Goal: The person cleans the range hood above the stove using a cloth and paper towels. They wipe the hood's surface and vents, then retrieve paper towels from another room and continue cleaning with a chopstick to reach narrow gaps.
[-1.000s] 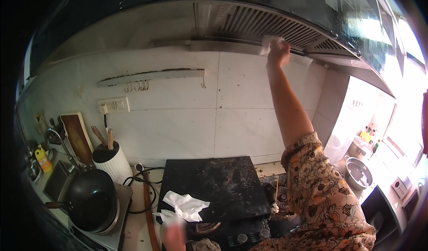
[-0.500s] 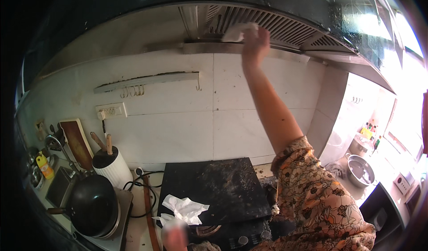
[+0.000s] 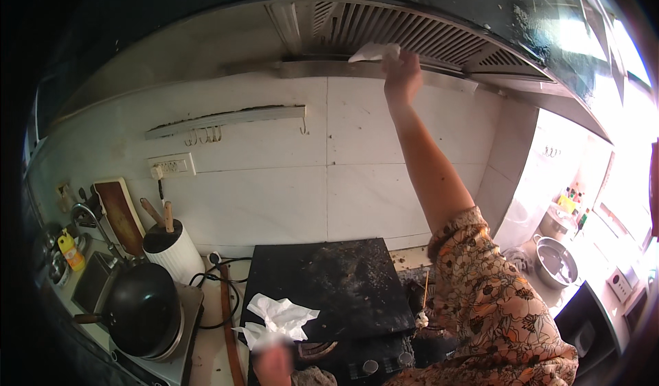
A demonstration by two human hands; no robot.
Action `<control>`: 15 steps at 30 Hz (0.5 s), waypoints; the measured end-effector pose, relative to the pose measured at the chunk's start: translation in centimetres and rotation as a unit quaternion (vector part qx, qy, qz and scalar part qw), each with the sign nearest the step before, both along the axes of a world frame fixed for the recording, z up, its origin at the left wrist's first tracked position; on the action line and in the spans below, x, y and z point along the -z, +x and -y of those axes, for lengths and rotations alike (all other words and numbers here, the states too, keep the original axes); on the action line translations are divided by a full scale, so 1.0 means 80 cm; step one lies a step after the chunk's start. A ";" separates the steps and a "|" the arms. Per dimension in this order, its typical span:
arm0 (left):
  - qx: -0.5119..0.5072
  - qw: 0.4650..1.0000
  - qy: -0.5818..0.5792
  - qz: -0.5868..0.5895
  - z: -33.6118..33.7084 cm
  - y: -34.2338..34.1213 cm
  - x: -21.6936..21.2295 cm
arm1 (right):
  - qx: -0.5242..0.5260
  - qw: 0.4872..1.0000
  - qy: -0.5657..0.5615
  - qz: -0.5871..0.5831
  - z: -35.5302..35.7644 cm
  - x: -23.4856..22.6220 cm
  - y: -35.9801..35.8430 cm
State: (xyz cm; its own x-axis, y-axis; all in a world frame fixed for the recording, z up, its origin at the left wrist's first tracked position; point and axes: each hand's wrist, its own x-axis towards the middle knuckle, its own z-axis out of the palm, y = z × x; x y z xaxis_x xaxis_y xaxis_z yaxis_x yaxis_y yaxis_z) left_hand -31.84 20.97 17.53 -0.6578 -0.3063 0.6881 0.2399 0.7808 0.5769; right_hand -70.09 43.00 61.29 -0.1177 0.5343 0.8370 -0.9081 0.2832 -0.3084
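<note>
My right hand is raised on a stretched arm to the underside of the range hood. Its closed fingers grip a white paper towel at the front of the slatted grille. Low in the picture, my left hand is closed on crumpled white paper towels, which spread out above it. A blurred patch hides part of that hand's fingers. Beneath the towels lies a dark, stained panel covering much of the stove.
At the left stand a black wok, a white knife holder, a cutting board and a yellow bottle. A hook rail and a socket are on the tiled wall. A metal pot sits at the right.
My right hand has shifted slightly right and down along the hood with its paper towel. My left hand has barely moved and still holds the crumpled towels.
</note>
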 end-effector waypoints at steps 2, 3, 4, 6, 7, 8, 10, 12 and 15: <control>-0.047 0.998 -0.050 0.002 0.004 0.024 -0.003 | 0.069 0.992 0.000 -0.106 0.028 0.002 0.052; -0.050 0.996 -0.075 -0.004 0.005 0.019 -0.004 | 0.106 0.985 0.010 -0.133 0.020 -0.009 0.065; -0.041 0.999 0.007 0.034 -0.005 0.022 -0.026 | 0.138 0.977 0.023 -0.160 0.017 -0.019 0.074; -0.025 0.979 0.169 0.112 -0.027 0.032 -0.070 | 0.169 0.966 0.034 -0.191 0.016 -0.032 0.071; -0.025 0.981 0.160 0.111 -0.029 0.030 -0.072 | 0.170 0.965 0.032 -0.196 0.018 -0.041 0.065; -0.026 0.982 0.150 0.111 -0.030 0.029 -0.074 | 0.169 0.965 0.031 -0.200 0.022 -0.045 0.058; -0.022 0.982 0.147 0.113 -0.038 0.027 -0.083 | 0.206 0.972 0.085 -0.079 0.015 -0.040 0.024; 0.009 0.980 0.158 0.119 -0.050 0.012 -0.099 | 0.250 0.947 0.181 0.091 -0.035 -0.031 -0.025; -0.009 0.979 0.165 0.117 -0.043 0.016 -0.081 | -0.176 0.974 0.108 0.093 -0.005 0.020 0.010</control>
State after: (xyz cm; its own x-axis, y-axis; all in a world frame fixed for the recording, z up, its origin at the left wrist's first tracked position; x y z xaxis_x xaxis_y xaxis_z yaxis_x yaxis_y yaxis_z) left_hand -30.53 24.41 24.01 -0.7789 -0.4985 0.3805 0.0589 0.5459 0.8358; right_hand -69.32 43.40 59.71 -0.4220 0.2477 0.8721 -0.8950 0.0400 -0.4444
